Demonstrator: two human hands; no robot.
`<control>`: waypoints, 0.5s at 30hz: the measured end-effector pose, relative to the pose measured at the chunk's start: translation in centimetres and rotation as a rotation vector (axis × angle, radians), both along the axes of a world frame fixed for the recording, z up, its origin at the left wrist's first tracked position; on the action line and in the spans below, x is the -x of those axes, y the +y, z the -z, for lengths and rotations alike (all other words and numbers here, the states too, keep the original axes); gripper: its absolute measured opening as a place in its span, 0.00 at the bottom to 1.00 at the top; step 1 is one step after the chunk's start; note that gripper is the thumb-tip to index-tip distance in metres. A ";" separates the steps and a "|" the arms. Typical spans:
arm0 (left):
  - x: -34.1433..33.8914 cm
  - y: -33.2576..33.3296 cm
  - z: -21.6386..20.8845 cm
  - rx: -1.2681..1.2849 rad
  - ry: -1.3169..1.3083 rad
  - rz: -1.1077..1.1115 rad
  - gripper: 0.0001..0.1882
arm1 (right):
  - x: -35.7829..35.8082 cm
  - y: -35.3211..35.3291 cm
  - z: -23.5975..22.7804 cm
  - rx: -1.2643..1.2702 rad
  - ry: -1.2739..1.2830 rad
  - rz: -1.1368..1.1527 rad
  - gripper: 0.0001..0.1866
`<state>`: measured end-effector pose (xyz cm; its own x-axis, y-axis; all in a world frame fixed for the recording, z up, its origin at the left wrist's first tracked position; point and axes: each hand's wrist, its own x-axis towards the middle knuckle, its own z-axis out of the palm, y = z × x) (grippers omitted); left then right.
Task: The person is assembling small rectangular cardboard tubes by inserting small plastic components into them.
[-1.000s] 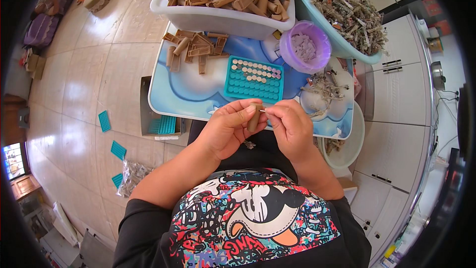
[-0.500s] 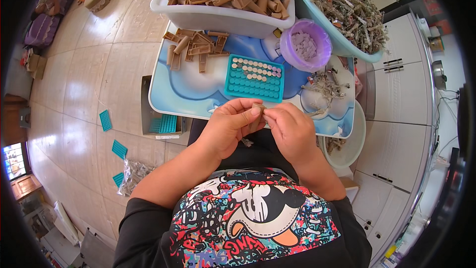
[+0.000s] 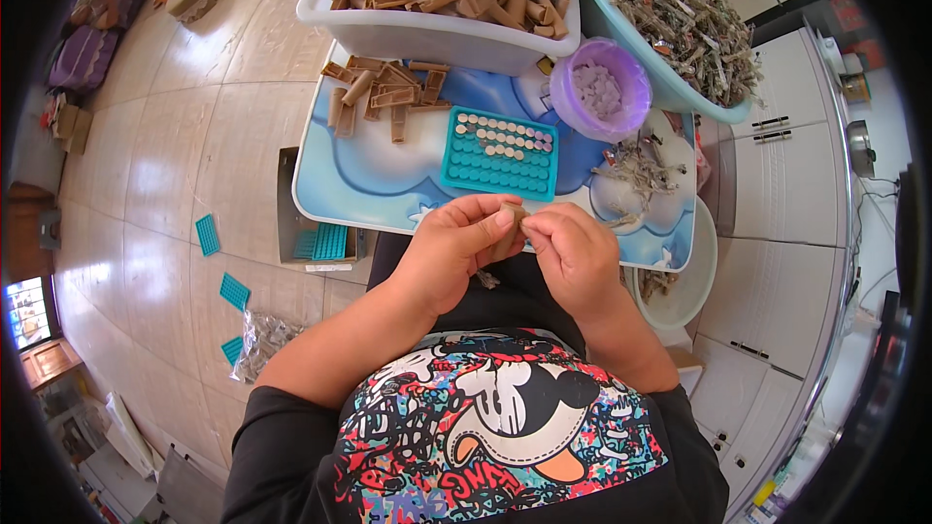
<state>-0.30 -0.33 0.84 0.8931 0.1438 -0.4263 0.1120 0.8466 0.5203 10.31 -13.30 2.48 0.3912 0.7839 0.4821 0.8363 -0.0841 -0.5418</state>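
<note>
Near the table's front edge, my left hand (image 3: 451,247) grips a small brown plastic housing (image 3: 512,221) between thumb and fingers. My right hand (image 3: 578,257) is closed in a pinch at the housing's right side; whatever lies between its fingertips is too small to make out. Below the hands, a bit of tangled grey strands (image 3: 487,279) hangs over my lap. Just beyond stands a teal tray (image 3: 449,178) with rows of round cells, its upper rows partly filled with small pale discs. Loose brown housings (image 3: 393,95) lie to the tray's left.
A white bin (image 3: 437,45) of brown housings stands at the back. To its right are a purple bowl (image 3: 641,102) of pale pieces and a large tub (image 3: 714,109) of tangled wired parts. More wired parts (image 3: 641,172) lie on the blue table (image 3: 354,184). A round basin (image 3: 701,277) sits lower right.
Both hands stay close together on the brown housing, with only slight finger movement. The whole scene has shifted a touch to the right in view.
</note>
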 end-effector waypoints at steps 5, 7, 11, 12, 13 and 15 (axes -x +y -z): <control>-0.1 0.3 0.3 0.037 -0.062 0.011 0.14 | 0.0 0.2 0.3 -0.056 0.053 0.022 0.08; -0.1 0.2 0.3 0.030 -0.059 0.013 0.13 | 0.0 0.3 0.5 -0.048 0.036 0.017 0.08; -0.3 0.0 0.4 0.007 -0.017 -0.019 0.11 | -0.6 0.4 1.3 -0.012 0.022 0.003 0.09; -0.3 0.1 0.5 0.008 -0.013 -0.023 0.11 | -0.4 0.5 1.2 -0.016 0.022 -0.002 0.09; -0.5 0.1 0.3 0.003 -0.013 -0.029 0.11 | -0.1 0.5 0.9 -0.019 0.045 0.069 0.12; -0.8 0.2 -0.2 0.041 0.050 -0.176 0.09 | 0.6 0.4 0.3 -0.025 0.070 0.131 0.14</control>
<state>0.52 -0.15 1.07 0.8329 0.2780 -0.4786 -0.0150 0.8757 0.4826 9.76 -12.93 2.19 0.5230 0.7119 0.4687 0.7790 -0.1761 -0.6018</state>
